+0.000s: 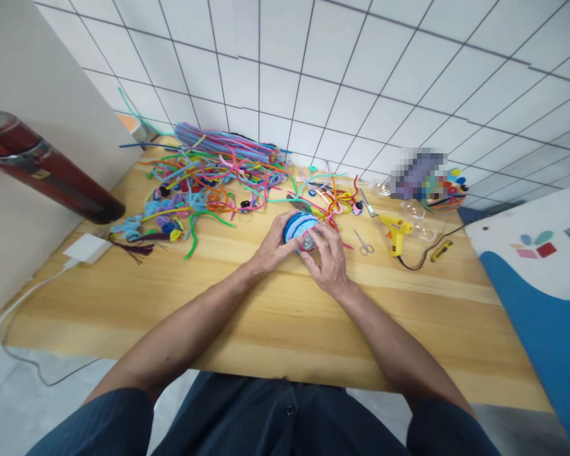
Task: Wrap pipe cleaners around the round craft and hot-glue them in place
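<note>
Between both hands, above the middle of the wooden table, is a round ball-like piece [300, 225] banded in dark and light blue, apparently coiled pipe cleaners, with some pink and a greyish, see-through patch. My left hand [275, 247] is closed around its left side, thumb along the near edge. Curled over its right side, my right hand [329, 256] presses fingertips on the see-through patch; part of the piece is hidden under these fingers. Just behind it lie loose pipe cleaners [332, 196] in several colours. Small scissors [363, 244] rest to the right of my right hand.
A yellow glue gun [397, 232] with a black cord and a yellow utility knife [441, 251] lie at right. Clear plastic domes [425, 229] sit behind them. Pipe cleaners [228, 145] heap at back left. A red flask [47, 168] and white charger [88, 248] are at far left.
</note>
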The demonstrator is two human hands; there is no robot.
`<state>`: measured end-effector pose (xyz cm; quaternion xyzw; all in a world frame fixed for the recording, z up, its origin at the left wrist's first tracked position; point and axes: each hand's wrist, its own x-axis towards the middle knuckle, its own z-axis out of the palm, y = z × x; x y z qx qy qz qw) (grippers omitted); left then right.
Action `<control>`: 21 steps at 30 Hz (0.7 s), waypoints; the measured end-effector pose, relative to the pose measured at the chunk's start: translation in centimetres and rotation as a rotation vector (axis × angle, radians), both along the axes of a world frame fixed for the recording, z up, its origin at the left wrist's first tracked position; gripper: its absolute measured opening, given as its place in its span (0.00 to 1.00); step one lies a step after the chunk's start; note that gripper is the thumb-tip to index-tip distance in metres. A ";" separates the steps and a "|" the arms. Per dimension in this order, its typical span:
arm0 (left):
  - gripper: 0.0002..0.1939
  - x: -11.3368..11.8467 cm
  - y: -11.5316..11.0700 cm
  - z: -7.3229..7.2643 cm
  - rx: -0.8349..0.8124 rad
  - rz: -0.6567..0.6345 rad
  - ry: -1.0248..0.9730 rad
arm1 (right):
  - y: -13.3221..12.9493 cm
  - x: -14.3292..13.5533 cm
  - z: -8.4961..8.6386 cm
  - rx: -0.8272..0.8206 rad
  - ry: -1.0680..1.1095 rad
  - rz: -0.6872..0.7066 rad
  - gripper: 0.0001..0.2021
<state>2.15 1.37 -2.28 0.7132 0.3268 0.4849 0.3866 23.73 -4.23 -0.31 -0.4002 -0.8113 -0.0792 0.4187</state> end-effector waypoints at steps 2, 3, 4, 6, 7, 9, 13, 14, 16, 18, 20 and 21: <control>0.40 0.0 0.0 0.0 0.004 -0.010 -0.001 | 0.0 0.1 -0.1 -0.002 -0.001 -0.004 0.33; 0.40 0.0 -0.1 0.0 0.005 -0.020 -0.003 | 0.0 0.1 -0.1 -0.007 -0.003 -0.008 0.32; 0.39 0.0 -0.1 -0.1 0.004 -0.028 -0.007 | 0.0 0.1 -0.2 -0.015 -0.005 -0.013 0.32; 0.39 -0.1 -0.1 -0.1 -0.005 -0.032 -0.019 | 0.0 0.1 -0.3 -0.038 -0.013 -0.024 0.30; 0.39 -0.1 -0.1 -0.2 -0.011 -0.030 -0.025 | 0.0 0.1 -0.4 -0.053 -0.016 -0.031 0.30; 0.39 -0.1 0.0 -0.3 -0.021 -0.027 -0.031 | 0.0 0.0 -0.4 -0.083 -0.017 -0.046 0.29; 0.41 -0.1 0.2 -0.5 -0.033 -0.036 -0.035 | 0.0 -0.2 -0.5 -0.091 -0.009 -0.063 0.29; 0.42 -0.1 0.3 -0.5 -0.037 -0.037 -0.037 | 0.0 -0.3 -0.5 -0.083 -0.005 -0.059 0.29; 0.43 0.0 0.3 -0.6 -0.046 -0.035 -0.041 | 0.0 -0.4 -0.4 -0.069 0.001 -0.051 0.31; 0.44 0.0 0.4 -0.7 -0.056 -0.030 -0.045 | 0.0 -0.5 -0.3 -0.049 0.002 -0.045 0.33; 0.45 0.1 0.4 -0.7 -0.062 -0.027 -0.048 | 0.1 -0.5 -0.3 -0.018 0.000 -0.040 0.33; 0.45 0.1 0.5 -0.6 -0.065 -0.027 -0.048 | 0.2 -0.5 -0.3 -0.004 0.000 -0.038 0.33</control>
